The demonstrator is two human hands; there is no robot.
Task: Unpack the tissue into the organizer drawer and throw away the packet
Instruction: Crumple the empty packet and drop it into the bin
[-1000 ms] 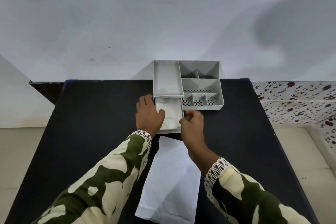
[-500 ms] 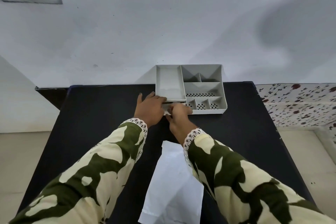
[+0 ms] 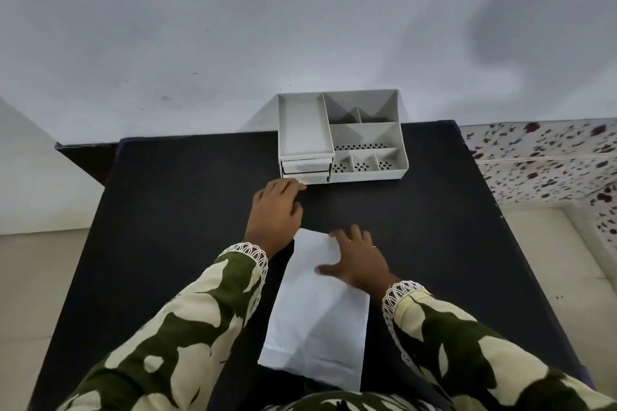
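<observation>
the drawer (image 3: 305, 167) of the organizer (image 3: 340, 137) is now pushed in, flush with the organizer front; one second ago it was drawn out toward the near edge of the table (image 3: 187, 210) with white tissue visible inside and both hands at its sides. the tissue is no longer visible and is judged to be enclosed in the drawer. the organizer is located at the far edge of the table, right of centre.

both hands are withdrawn from the drawer. the left hand (image 3: 275, 213) is held just in front of the drawer, fingers loosely curled and nothing gripped; whether its fingertips touch the organizer base cannot be told. the right hand (image 3: 355, 260) is laid with fingers spread on the far right corner of the packet (image 3: 317, 314), with the thumb on the paper; nothing is pinched yet.

the packet is a flat white paper bag, lying lengthwise at the middle of the near edge of the table, between the two sleeves, well apart from the organizer.

the unpacking step is judged complete. the disposal step is not yet done: the packet is to be gripped and carried off. no bin is visible. thin paper lying flat is expected to be hard to lift; an edge is to be raised first.
</observation>
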